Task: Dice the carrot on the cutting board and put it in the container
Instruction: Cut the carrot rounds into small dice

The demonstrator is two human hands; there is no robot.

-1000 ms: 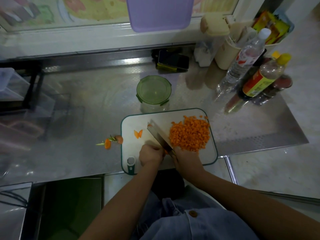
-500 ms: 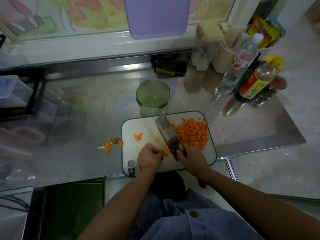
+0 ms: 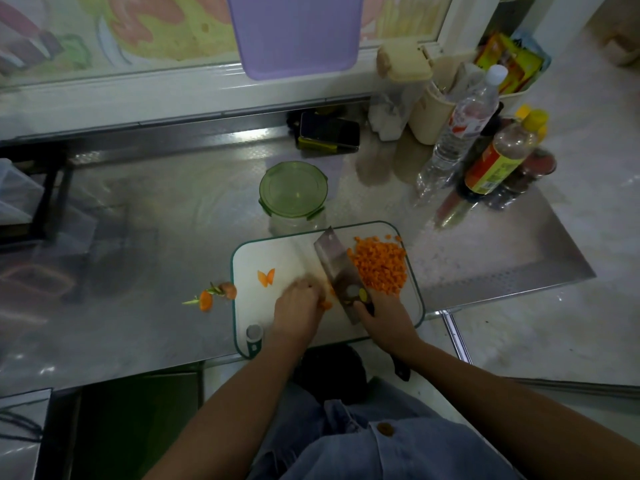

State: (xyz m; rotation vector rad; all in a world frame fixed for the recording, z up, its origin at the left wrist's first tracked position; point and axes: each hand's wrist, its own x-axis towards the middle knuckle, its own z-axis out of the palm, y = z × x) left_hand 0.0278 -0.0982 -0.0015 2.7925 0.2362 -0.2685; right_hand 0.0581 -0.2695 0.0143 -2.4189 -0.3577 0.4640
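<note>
Grips the cleaver [image 3: 336, 268] handle in the right hand [image 3: 385, 317], blade slanting across the cutting board [image 3: 273, 251] beside the diced carrot [image 3: 379, 266] heaped at its right end. Pins a small carrot piece [image 3: 325, 304] under the left hand [image 3: 296, 313], fingers curled, somewhat blurred. Just beyond the board on the worktop [image 3: 156, 237]: green-lidded container [image 3: 293, 188], closed.

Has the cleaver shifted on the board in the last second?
Yes. The cleaver has moved right across the cutting board, toward the diced carrot.
</note>
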